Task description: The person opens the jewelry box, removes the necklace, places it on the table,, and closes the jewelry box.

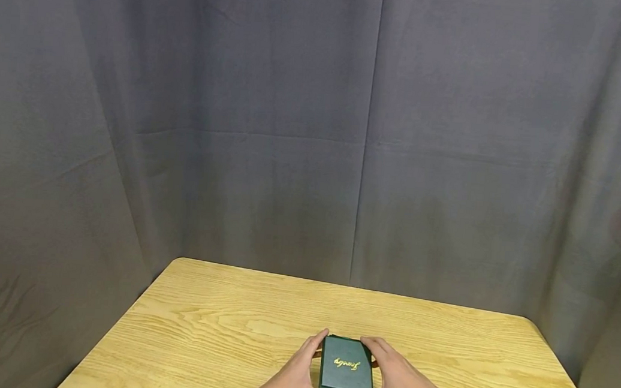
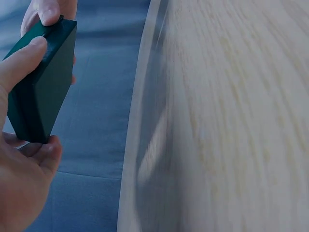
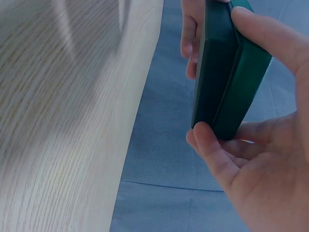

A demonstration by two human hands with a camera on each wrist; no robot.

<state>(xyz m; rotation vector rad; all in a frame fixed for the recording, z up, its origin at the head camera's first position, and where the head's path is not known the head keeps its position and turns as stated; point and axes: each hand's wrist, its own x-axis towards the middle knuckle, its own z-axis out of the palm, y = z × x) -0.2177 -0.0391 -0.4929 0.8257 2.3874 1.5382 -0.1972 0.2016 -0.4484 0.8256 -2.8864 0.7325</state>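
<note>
A dark green jewelry box, with gold script lettering upside down on its lid, is between both hands in the head view. My left hand grips its left side, thumb at the near edge and fingers at the far end. On the opposite side my right hand holds it the same way. The left wrist view shows the box raised off the table. In the right wrist view a seam runs along the side of the box, with lid and base together. Its inside is hidden.
The light wood-grain table extends around and beyond the hands, with rounded far corners. Grey curtains hang behind it and along both sides.
</note>
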